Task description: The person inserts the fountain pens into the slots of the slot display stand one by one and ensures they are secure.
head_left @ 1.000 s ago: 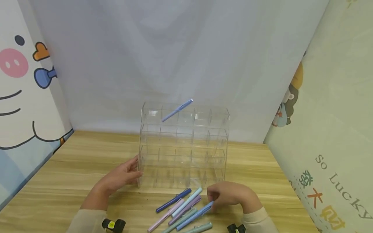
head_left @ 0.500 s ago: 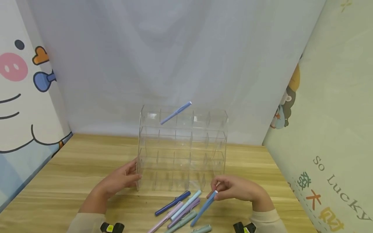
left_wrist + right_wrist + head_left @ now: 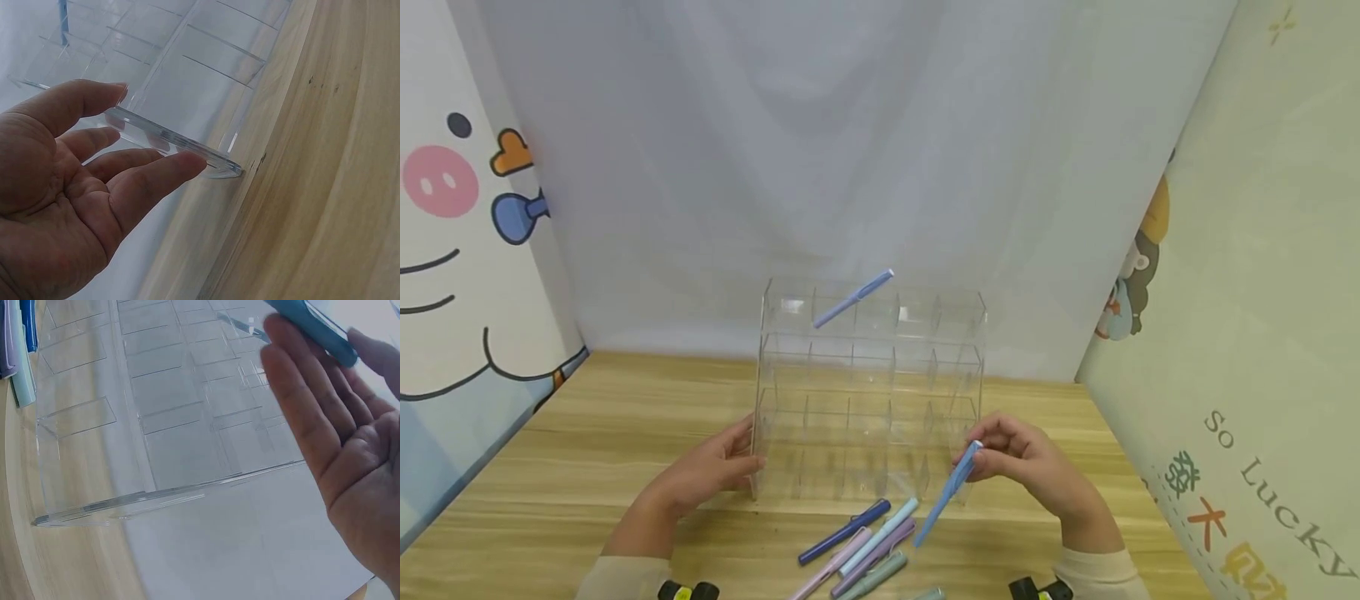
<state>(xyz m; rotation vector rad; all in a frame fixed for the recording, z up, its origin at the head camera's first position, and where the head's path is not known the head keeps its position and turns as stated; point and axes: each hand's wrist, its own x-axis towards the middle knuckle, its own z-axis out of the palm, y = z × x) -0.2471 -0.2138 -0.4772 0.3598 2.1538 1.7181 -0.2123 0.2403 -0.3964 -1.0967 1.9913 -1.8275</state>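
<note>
**Sky-blue pen lifted clear of pile, held near rack**

Change: over the last second the sky-blue pen (image 3: 950, 493) had left the right side of the pile and come up with the right hand (image 3: 1022, 462) to just in front of the clear rack's (image 3: 827, 412) right-hand end. Left hand (image 3: 711, 471) had stayed at the rack's left side. Judgement: the pick-up seemed finished; the pen was in neither pile nor rack.

Fingers: right thumb and fingertips pinched the pen near its white-tipped end, the other fingers extended (right-wrist view). Left thumb and fingers gripped the front edge of the rack's side panel, fingers slightly apart.

Pen: slim, capped-looking, clip along the upper part; tilted, white tip up, lower end slanting down toward the pile (nib not visible).

Nearby: a dark blue pen (image 3: 844, 533), pale cyan pen (image 3: 878, 537), purple pen (image 3: 874, 562), pink pen (image 3: 831, 567) and green pen (image 3: 874, 577) lay bunched on the wooden table (image 3: 655, 379). A periwinkle pen (image 3: 853, 298) leaned slantwise at the rack's top tier.
</note>
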